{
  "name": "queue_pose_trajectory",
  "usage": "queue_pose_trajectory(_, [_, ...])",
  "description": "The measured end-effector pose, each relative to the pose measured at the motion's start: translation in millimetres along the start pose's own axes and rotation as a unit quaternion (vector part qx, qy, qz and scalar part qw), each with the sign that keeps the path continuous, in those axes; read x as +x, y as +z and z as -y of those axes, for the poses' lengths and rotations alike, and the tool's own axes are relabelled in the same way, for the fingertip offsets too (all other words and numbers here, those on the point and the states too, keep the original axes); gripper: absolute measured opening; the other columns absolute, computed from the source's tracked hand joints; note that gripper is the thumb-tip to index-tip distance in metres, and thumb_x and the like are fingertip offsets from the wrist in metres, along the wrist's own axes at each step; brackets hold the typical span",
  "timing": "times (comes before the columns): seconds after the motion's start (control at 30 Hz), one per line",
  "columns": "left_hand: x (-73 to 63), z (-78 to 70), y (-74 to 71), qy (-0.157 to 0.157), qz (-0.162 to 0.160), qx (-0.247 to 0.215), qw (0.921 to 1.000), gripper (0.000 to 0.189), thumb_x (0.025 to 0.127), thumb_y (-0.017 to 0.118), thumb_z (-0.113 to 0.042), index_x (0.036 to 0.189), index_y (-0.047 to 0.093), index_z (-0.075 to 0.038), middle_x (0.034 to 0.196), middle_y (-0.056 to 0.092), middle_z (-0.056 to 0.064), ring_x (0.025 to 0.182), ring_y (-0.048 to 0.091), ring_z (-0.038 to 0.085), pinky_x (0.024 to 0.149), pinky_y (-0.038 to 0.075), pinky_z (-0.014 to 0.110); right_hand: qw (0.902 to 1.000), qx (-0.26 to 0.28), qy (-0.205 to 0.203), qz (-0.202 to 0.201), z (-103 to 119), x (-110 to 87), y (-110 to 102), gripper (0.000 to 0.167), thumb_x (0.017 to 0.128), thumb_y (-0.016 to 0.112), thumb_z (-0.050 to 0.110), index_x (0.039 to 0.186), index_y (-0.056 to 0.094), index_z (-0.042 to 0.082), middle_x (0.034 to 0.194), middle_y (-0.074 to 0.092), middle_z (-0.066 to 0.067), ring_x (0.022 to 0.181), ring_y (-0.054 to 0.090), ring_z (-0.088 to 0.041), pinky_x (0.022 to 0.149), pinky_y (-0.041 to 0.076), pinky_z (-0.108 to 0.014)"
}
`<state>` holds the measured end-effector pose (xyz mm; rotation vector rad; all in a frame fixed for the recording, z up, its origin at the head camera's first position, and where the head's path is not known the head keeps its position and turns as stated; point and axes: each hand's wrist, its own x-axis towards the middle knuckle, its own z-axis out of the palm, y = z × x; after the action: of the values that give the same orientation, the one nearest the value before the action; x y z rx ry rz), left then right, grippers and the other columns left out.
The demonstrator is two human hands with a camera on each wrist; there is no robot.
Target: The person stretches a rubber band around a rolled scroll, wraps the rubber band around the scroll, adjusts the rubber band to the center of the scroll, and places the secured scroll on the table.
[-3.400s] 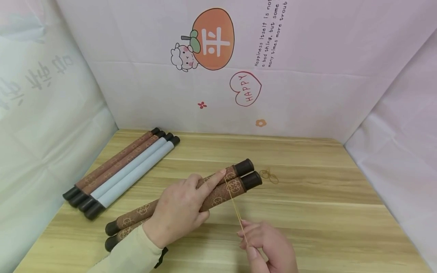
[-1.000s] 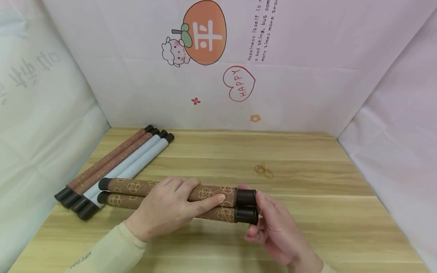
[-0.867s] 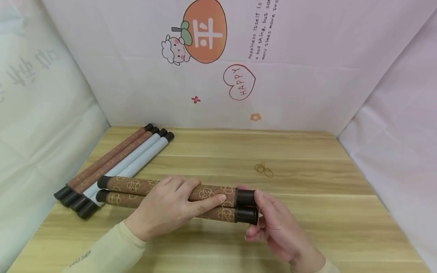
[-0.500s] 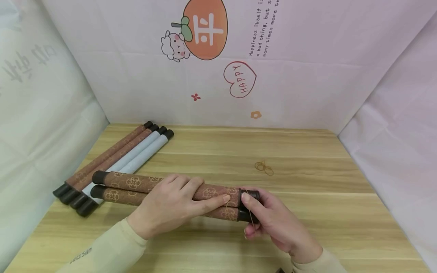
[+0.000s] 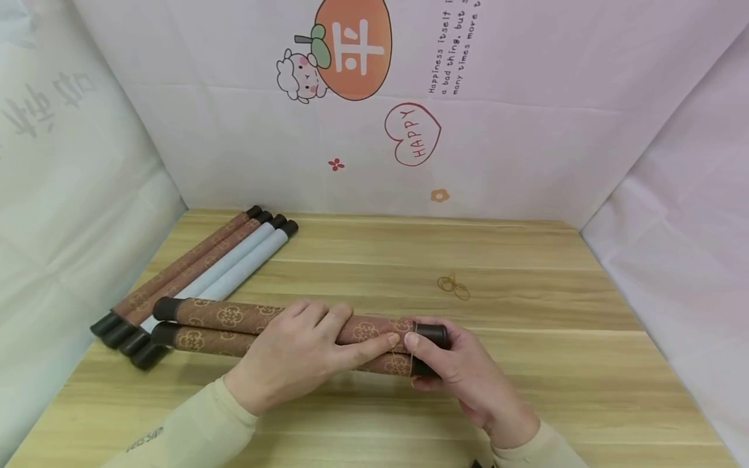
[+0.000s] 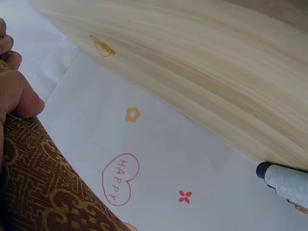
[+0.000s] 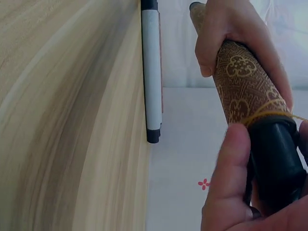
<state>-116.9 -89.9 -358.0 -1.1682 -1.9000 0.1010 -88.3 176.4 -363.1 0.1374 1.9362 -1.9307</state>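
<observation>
Two rolled brown scrolls [image 5: 231, 316] with gold flower patterns and black end caps lie side by side, raised at a slight slant in the head view. My left hand [image 5: 298, 357] grips both around the middle, its thumb stretched along them toward the right. At their right end, my right hand [image 5: 468, 377] curls round the black caps [image 7: 276, 154]. A thin yellow rubber band [image 7: 269, 109] circles the scrolls where fabric meets cap; my right thumb pinches it there, and a strand runs toward the fingers in the right wrist view. The scrolls' undersides are hidden.
To the left on the wooden table [image 5: 526, 273] lie two more brown scrolls [image 5: 193, 260] and two pale blue scrolls [image 5: 246, 260], side by side. Several loose rubber bands [image 5: 453, 286] lie beyond my right hand. White printed cloth [image 5: 497, 162] walls the back and sides.
The scrolls have swung from a steep slant to nearly level. My right hand has gone from pulling the band below them to the caps, its thumb sliding left with the band to the fabric edge.
</observation>
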Motion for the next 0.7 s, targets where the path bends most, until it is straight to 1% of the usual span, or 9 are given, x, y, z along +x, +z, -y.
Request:
queue_pose_trajectory(0.07, [0.3,-0.6,0.2,-0.003,-0.002,0.000,1.0000,0.061,0.105,0.050,-0.012,0.160,0.038,-0.037,0.085,0.060,0.008,0.056,0.050,0.021,0.053,0.047,0.031,0.9999,0.004,-0.007,-0.007,-1,-0.2,2,0.057,0.097,0.073,0.029,0.144,0.055,0.005,0.134,0.059,-0.021,0.106,0.067,-0.028,0.085,0.062,-0.044])
queue_pose_trajectory(0.13, [0.2,-1.1,0.1,-0.004,-0.002,0.000,1.0000,0.062,0.105,0.051,-0.012,0.161,0.037,-0.037,0.084,0.059,0.007,0.055,0.049,0.020,0.052,0.046,0.031,0.9997,0.005,-0.020,-0.014,-3,-0.6,4,0.055,0.096,0.075,0.027,0.143,0.057,0.005,0.133,0.061,-0.019,0.108,0.067,-0.027,0.087,0.061,-0.040])
queue_pose_trajectory(0.23, [-0.9,-1.5,-0.5,-0.005,0.001,-0.002,1.0000,0.061,0.106,0.050,-0.012,0.160,0.038,-0.037,0.085,0.061,0.008,0.056,0.051,0.021,0.053,0.048,0.032,0.9991,-0.002,-0.040,-0.017,-4,-1.6,5,0.053,0.095,0.076,0.026,0.141,0.060,0.006,0.130,0.065,-0.018,0.109,0.068,-0.027,0.090,0.058,-0.035])
queue_pose_trajectory(0.3, [-1.7,-1.3,-1.4,-0.004,0.003,-0.002,1.0000,0.060,0.106,0.050,-0.012,0.160,0.039,-0.037,0.085,0.061,0.008,0.057,0.052,0.021,0.054,0.049,0.032,0.9988,-0.004,-0.045,-0.017,-4,-2.1,5,0.052,0.094,0.076,0.025,0.141,0.061,0.007,0.129,0.066,-0.017,0.111,0.068,-0.026,0.091,0.057,-0.033])
queue_pose_trajectory(0.37, [-2.2,-1.0,-2.6,-0.002,0.005,-0.002,1.0000,0.059,0.106,0.050,-0.013,0.159,0.041,-0.038,0.085,0.061,0.008,0.057,0.051,0.021,0.054,0.049,0.033,0.9988,-0.005,-0.046,-0.019,-4,-2.1,5,0.051,0.095,0.076,0.026,0.140,0.062,0.007,0.130,0.066,-0.017,0.111,0.068,-0.027,0.091,0.057,-0.033])
queue_pose_trajectory(0.5, [-1.7,-1.3,-3.9,0.005,0.001,0.000,1.0000,0.058,0.107,0.050,-0.015,0.159,0.041,-0.038,0.083,0.059,0.006,0.057,0.050,0.020,0.053,0.048,0.032,0.9983,-0.021,-0.053,-0.015,-4,-0.3,3,0.046,0.096,0.076,0.026,0.136,0.066,0.007,0.127,0.068,-0.017,0.107,0.070,-0.027,0.086,0.061,-0.034])
queue_pose_trajectory(0.53, [-1.3,-1.8,-3.9,0.007,0.000,-0.001,1.0000,0.056,0.107,0.050,-0.017,0.158,0.041,-0.038,0.083,0.059,0.006,0.057,0.050,0.020,0.054,0.049,0.032,0.9977,-0.034,-0.058,-0.009,-4,0.4,2,0.046,0.096,0.075,0.026,0.136,0.067,0.005,0.126,0.068,-0.018,0.106,0.071,-0.026,0.085,0.061,-0.034])
queue_pose_trajectory(0.6, [-0.4,-2.8,-3.5,0.012,-0.001,0.001,0.9999,0.056,0.107,0.050,-0.018,0.159,0.041,-0.038,0.082,0.059,0.005,0.058,0.050,0.020,0.054,0.049,0.032,0.9942,-0.083,-0.069,0.000,-2,1.9,-2,0.044,0.096,0.076,0.029,0.133,0.070,0.006,0.122,0.071,-0.016,0.102,0.071,-0.025,0.082,0.062,-0.033])
queue_pose_trajectory(0.7, [-0.2,-5.0,-2.4,0.013,0.001,0.000,0.9999,0.054,0.108,0.050,-0.019,0.158,0.042,-0.039,0.082,0.058,0.004,0.059,0.051,0.020,0.056,0.050,0.032,0.9824,-0.169,-0.078,0.018,4,3.9,-7,0.044,0.094,0.077,0.037,0.127,0.073,0.009,0.113,0.075,-0.011,0.097,0.071,-0.022,0.079,0.060,-0.031])
